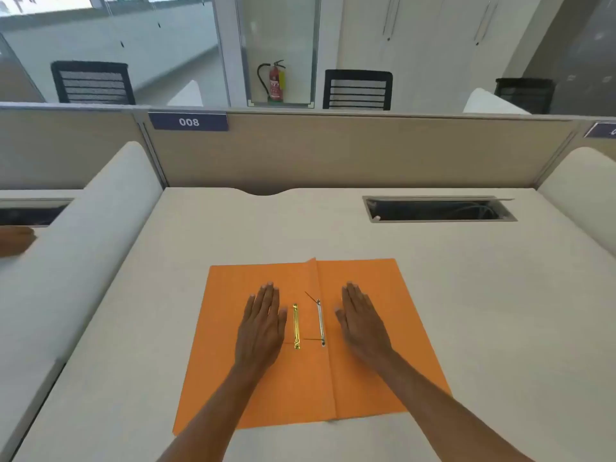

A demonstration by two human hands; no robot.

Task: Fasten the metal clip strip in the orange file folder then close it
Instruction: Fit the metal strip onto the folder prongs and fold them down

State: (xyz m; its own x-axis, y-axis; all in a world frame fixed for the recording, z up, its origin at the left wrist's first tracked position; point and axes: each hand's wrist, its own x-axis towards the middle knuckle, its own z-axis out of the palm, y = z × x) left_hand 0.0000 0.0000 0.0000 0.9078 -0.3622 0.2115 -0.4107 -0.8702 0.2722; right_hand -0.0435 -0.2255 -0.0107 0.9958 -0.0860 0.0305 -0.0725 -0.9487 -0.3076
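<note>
An orange file folder (383, 328) lies open and flat on the desk in front of me. Near its centre crease a gold metal clip strip (295, 326) lies loose on the left leaf. Just right of it a silver fastener bar (321, 323) sits on the crease, with one thin prong sticking up at its far end and another bent left at its near end. My left hand (261, 323) rests flat, palm down, on the left leaf beside the gold strip. My right hand (361, 323) rests flat on the right leaf. Neither hand holds anything.
The pale desk (233, 228) has a beige partition (350, 151) at the back and an open cable tray (440, 210) at the back right. Padded white dividers (83, 248) flank both sides. Someone's hand (15, 240) shows at the far left edge.
</note>
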